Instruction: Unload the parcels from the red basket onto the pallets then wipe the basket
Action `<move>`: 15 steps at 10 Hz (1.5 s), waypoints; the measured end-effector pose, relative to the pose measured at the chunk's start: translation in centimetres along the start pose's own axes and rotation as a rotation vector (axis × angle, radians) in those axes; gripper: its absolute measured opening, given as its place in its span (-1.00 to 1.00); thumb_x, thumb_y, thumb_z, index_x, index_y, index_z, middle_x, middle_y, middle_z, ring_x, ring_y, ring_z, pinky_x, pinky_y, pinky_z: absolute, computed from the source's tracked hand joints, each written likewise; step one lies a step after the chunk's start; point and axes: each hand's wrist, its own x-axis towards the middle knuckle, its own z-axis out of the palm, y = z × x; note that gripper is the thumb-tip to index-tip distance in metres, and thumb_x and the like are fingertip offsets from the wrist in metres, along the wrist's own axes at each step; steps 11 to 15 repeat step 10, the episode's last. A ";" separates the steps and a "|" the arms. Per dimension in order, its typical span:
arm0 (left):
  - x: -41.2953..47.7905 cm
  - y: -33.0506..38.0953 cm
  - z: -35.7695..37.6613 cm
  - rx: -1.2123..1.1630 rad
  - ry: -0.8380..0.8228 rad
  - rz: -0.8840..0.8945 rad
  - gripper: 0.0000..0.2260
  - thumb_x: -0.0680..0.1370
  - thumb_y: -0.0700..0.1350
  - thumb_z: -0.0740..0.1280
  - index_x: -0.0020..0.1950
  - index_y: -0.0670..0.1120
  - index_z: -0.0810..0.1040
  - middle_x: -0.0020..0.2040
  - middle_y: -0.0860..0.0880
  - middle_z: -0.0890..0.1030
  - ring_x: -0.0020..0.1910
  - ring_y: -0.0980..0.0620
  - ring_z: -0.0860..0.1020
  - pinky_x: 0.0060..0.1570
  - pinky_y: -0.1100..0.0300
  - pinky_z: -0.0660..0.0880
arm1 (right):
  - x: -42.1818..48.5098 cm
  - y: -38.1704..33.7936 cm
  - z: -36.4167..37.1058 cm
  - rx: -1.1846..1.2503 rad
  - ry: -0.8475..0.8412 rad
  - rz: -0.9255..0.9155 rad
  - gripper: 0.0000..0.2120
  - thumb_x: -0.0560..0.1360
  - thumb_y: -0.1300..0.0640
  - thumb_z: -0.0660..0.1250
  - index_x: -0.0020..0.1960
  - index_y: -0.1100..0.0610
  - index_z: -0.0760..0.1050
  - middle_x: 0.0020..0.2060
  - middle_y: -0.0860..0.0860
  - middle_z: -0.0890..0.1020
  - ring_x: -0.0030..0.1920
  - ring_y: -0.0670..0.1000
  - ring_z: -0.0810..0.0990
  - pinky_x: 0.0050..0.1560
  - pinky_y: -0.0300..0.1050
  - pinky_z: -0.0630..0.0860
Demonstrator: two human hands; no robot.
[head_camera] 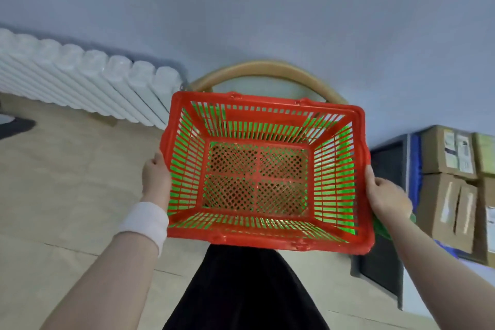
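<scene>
The red basket (267, 238) is held up in front of me, tilted with its open top toward the camera, and nothing lies inside it. My left hand (155, 177) grips its left rim. My right hand (385, 193) grips the right rim and also holds a green cloth (383, 225), whose green shows through the slatted walls. Brown cardboard parcels (450, 190) are stacked at the right on a blue pallet (416, 169).
A white radiator (80, 80) runs along the wall at the left. A chair with a curved wooden back (267, 68) stands behind the basket. A dark mat (380, 262) lies on the tiled floor by the pallet. My black garment (241, 289) fills the bottom centre.
</scene>
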 end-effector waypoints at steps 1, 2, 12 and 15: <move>1.1 -0.7 1.6 0.020 -0.009 -0.024 -0.51 0.62 0.07 0.00 0.18 -0.34 0.45 0.17 -0.36 0.51 0.16 -0.30 0.47 0.11 -0.01 0.38 | 0.9 0.4 1.7 -0.134 -0.021 0.008 -0.25 0.43 -0.42 -0.26 -0.12 0.03 0.57 -0.15 0.15 0.62 -0.01 0.22 0.56 0.04 0.07 0.45; 1.3 -1.2 2.7 0.058 -0.001 -0.038 -0.49 0.62 0.09 0.00 0.14 -0.33 0.46 0.14 -0.35 0.52 0.13 -0.29 0.48 0.08 -0.01 0.38 | 1.4 0.6 2.7 -0.172 -0.053 0.050 -0.27 0.42 -0.43 -0.25 -0.14 0.00 0.56 -0.26 0.11 0.54 -0.03 0.21 0.56 0.02 0.06 0.44; -0.9 6.7 -0.1 -0.213 -0.039 0.061 -0.84 0.51 -0.14 0.22 -0.03 -0.17 0.56 -0.04 -0.14 0.59 0.00 -0.12 0.53 0.09 0.06 0.46 | 1.1 -5.0 -5.6 0.759 0.121 0.195 -0.73 0.38 -0.06 0.37 -0.11 0.13 0.45 -0.12 0.10 0.57 -0.02 0.18 0.56 -0.07 -0.03 0.45; -0.9 6.7 -0.1 -0.213 -0.039 0.061 -0.84 0.51 -0.14 0.22 -0.03 -0.17 0.56 -0.04 -0.14 0.59 0.00 -0.12 0.53 0.09 0.06 0.46 | 1.1 -5.0 -5.6 0.759 0.121 0.195 -0.73 0.38 -0.06 0.37 -0.11 0.13 0.45 -0.12 0.10 0.57 -0.02 0.18 0.56 -0.07 -0.03 0.45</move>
